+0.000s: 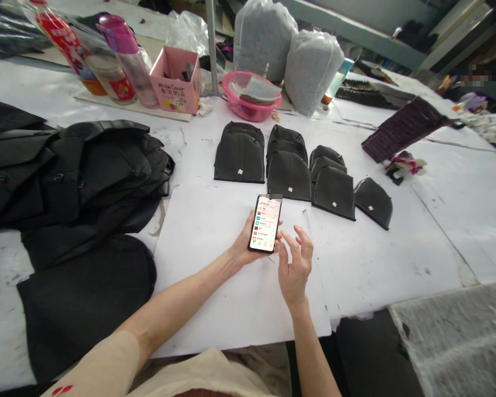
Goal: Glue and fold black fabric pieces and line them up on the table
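My left hand (pixel 244 240) is wrapped round a smartphone (pixel 265 225), holding it upright over the white table. Its lit screen shows a list with small coloured icons. To the right of the phone is my right hand (pixel 296 263), fingers apart and slightly bent, with nothing in it. Beyond both hands lie stacks of black fabric pieces with curved tops (pixel 289 173), grouped in several piles. Small white tags show near the lower edges of the front pieces.
A heap of black material (pixel 86 171) covers the left side. At the back stand a pink box (pixel 176 82), a pink basin (pixel 252 110), a pink-capped bottle (pixel 128 55) and grey-white bags (pixel 314 71). A dark ridged block (pixel 405 129) sits at the right.
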Available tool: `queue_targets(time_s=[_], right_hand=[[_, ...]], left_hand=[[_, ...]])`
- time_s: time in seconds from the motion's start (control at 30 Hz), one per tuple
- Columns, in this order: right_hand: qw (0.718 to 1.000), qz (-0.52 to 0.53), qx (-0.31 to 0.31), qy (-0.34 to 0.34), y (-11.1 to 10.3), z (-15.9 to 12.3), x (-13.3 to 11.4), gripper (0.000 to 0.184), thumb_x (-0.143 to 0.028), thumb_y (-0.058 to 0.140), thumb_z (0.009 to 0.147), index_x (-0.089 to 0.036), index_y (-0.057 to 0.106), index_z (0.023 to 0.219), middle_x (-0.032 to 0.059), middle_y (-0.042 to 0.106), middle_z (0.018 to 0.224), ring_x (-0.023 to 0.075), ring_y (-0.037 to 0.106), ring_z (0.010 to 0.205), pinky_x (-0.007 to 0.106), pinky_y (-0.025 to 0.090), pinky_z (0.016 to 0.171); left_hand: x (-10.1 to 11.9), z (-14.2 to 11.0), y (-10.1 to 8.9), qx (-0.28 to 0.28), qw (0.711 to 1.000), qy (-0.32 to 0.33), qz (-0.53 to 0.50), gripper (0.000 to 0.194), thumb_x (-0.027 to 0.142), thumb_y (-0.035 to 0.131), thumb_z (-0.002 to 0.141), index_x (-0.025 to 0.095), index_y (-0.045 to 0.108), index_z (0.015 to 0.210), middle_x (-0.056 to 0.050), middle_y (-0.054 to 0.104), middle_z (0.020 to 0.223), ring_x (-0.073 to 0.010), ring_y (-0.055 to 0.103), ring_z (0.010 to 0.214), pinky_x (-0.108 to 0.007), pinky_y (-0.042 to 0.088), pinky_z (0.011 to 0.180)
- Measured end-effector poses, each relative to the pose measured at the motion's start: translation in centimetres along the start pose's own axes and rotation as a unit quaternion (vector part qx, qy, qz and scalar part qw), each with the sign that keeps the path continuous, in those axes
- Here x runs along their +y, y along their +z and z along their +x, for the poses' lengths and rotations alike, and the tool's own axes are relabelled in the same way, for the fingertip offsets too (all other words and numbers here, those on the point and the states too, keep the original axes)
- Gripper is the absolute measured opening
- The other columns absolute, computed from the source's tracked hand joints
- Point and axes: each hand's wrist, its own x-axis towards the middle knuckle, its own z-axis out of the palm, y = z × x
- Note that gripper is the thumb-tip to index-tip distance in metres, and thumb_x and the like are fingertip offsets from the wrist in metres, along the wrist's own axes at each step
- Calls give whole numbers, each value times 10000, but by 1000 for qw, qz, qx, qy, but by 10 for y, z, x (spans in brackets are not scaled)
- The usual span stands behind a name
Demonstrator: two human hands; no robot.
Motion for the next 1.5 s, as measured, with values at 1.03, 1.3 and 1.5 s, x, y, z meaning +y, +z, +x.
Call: queue_targets(time_s=[1.03,1.3,1.5], right_hand=[[984,-131,-96,-72,50,68,11,398,-96,491,960,-309,703,1222,103,523,1446,282,421,1413,495,421,1114],[993,-84,-73,-43,41,64,11,427,-110,423,989,-296,678,1277,114,528,1431,271,444,1394,495,427,1119],[996,-60,-61,-28,33,53,20,383,-158,454,992,-320,681,1254,95,521,1412,249,476,1351,488,454,1105]], left_hand=[[-4,2,10,50,995,49,-66,559,575,477,993,157,607,1341,-120,733,1172,-279,703,1073,-415,463,1034],[-4,4,6,36,995,50,-74,531,576,459,1000,156,653,1262,-119,746,1111,-275,711,1039,-407,495,979],[-4,5,2,30,997,39,-64,557,619,451,986,165,678,1215,-123,745,1097,-260,719,969,-388,513,908]])
